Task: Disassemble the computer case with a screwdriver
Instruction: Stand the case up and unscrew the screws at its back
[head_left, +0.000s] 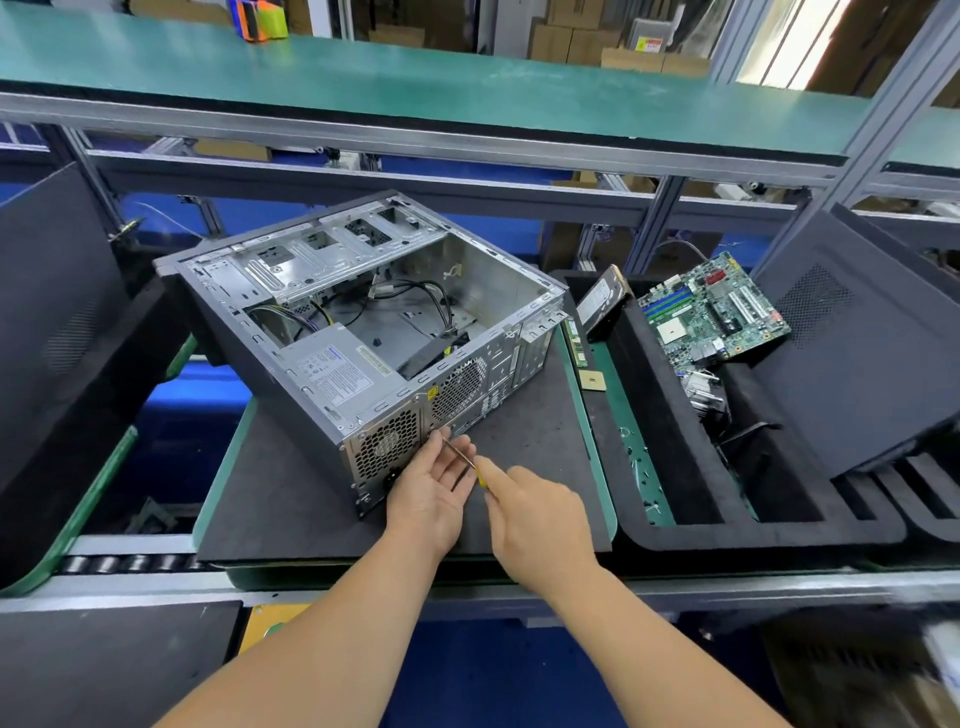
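A: Right, biggest first — what's on the worktop (156, 67)?

B: Desktop computer case (363, 332), side panel off, lying on a dark foam mat (291, 499) w/ green edging. It sits at an angle, rear panel toward the person. Inside: power supply (337, 371) in the near-left corner, drive cage (322, 254) at the far side, loose black cables (415, 296) across the floor of the case.

A: And off to the right?

B: Black foam tray (675, 530). A dark case panel (852, 353) leans in it, a green motherboard (714, 312) lies tilted next to that, a hard drive (605, 301) stands on edge at the tray's left wall. Heatsink w/ fan (704, 395) below the board. A RAM stick (575, 343) and a small CPU chip (592, 381) lie just beside the case's right end.

A: Hands?

B: Both at the rear panel, bottom edge, by the PSU vent. Right hand (540, 525) has its grip curled round the yellow handle of the screwdriver (462, 460); handle mostly hidden. Left hand (431, 488) is palm-up, fingers relaxed and straight, the shaft lying across them; fingertips touch the case.

A: Tip position?

B: At the rear panel by the left fingertips. Can't tell if it's on a screw.
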